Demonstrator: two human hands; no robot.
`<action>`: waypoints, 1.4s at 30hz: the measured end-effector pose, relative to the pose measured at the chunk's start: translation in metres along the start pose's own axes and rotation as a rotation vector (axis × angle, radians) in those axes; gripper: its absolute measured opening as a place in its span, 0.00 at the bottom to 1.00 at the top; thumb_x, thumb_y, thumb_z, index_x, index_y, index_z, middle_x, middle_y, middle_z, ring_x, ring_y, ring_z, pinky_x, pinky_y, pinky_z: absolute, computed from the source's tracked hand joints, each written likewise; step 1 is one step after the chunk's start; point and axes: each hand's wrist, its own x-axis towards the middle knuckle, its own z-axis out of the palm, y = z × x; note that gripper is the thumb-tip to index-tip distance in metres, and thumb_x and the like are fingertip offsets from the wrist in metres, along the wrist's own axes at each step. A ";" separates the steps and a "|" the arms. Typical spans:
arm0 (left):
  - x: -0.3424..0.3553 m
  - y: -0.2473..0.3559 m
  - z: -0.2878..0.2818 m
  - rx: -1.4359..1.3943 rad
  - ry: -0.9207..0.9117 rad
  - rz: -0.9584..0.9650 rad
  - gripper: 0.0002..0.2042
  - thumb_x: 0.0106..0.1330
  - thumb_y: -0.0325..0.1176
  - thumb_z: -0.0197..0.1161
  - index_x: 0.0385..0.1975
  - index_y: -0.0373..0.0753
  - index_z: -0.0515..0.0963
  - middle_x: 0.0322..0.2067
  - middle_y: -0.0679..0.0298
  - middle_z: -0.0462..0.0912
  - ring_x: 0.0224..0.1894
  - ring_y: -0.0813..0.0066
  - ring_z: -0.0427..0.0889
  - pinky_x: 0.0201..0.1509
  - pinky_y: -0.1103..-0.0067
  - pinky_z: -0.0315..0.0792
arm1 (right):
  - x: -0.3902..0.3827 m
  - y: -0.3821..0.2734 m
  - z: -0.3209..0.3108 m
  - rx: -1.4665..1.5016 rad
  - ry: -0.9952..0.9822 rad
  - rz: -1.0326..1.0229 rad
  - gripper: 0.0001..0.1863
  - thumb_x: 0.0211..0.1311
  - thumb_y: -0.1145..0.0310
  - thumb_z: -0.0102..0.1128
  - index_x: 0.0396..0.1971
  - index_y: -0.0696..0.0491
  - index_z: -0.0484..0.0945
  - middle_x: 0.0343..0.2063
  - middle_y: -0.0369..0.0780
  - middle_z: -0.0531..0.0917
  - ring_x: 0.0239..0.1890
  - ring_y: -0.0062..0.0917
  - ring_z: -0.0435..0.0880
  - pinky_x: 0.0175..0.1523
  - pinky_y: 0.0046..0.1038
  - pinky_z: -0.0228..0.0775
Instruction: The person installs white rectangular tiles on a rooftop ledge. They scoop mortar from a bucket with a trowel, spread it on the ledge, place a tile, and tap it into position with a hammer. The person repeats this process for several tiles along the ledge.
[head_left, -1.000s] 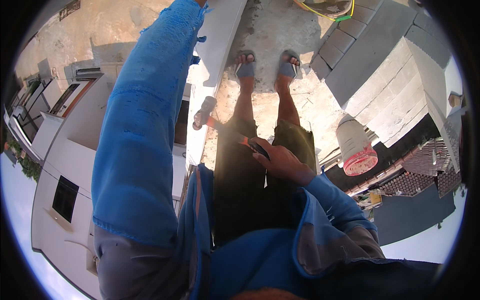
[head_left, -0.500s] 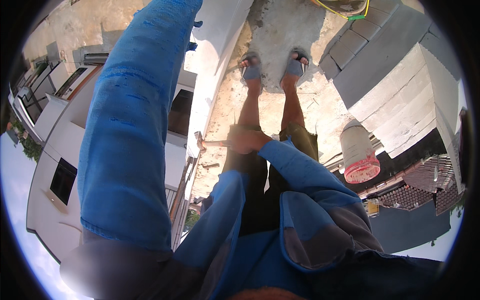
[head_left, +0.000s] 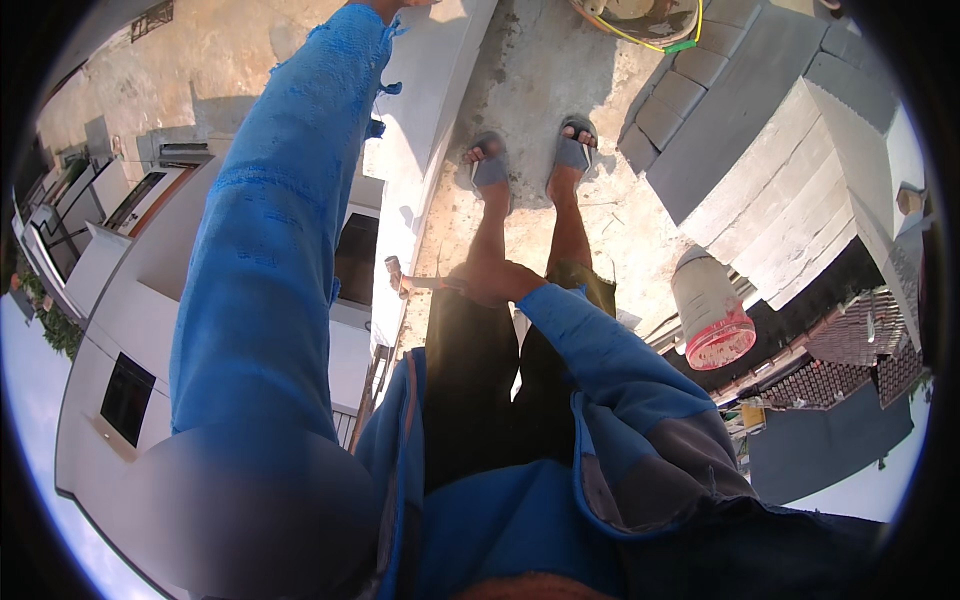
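Note:
My left arm, in a frayed blue sleeve, reaches far forward along a white wall (head_left: 425, 85). Only the wrist and a little of my left hand (head_left: 390, 7) show at the top edge; its fingers are cut off, so their state cannot be told. My right hand (head_left: 490, 283) is closed around the handle of a hammer (head_left: 397, 277), in front of my thighs. The hammer lies sideways, its head pointing left beside the wall.
At the top stands a round bucket (head_left: 650, 22) with a yellow handle and green grip. Grey blocks (head_left: 680, 97) and a pale block wall (head_left: 775, 195) run along the right, near a white pail (head_left: 708, 300) with a red rim. Sandals on my feet rest on the concrete floor (head_left: 530, 75).
My left arm has shifted so that its wrist now shows at the top edge. The hammer's head has come into clearer view, still in my right hand. More of the bucket shows.

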 end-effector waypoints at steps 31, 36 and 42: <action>-0.159 -0.008 0.053 0.234 0.606 -0.463 0.33 0.75 0.66 0.59 0.65 0.42 0.78 0.51 0.48 0.87 0.50 0.42 0.90 0.52 0.53 0.82 | -0.164 -0.161 -0.288 0.488 1.197 -0.533 0.30 0.84 0.50 0.52 0.68 0.60 0.68 0.34 0.41 0.80 0.33 0.24 0.82 0.42 0.30 0.76; -0.153 0.002 0.060 0.215 0.607 -0.410 0.34 0.75 0.67 0.59 0.65 0.43 0.78 0.53 0.49 0.87 0.52 0.42 0.89 0.53 0.53 0.82 | -0.084 -0.070 -0.356 -0.269 1.561 -0.289 0.32 0.85 0.41 0.49 0.58 0.60 0.74 0.28 0.37 0.78 0.27 0.20 0.79 0.34 0.28 0.71; -0.162 -0.014 0.056 0.258 0.635 -0.402 0.34 0.74 0.66 0.62 0.65 0.42 0.78 0.51 0.51 0.86 0.49 0.44 0.90 0.50 0.53 0.83 | -0.105 -0.112 -0.274 0.319 1.272 0.022 0.28 0.87 0.48 0.46 0.62 0.61 0.75 0.37 0.55 0.86 0.40 0.50 0.88 0.48 0.46 0.79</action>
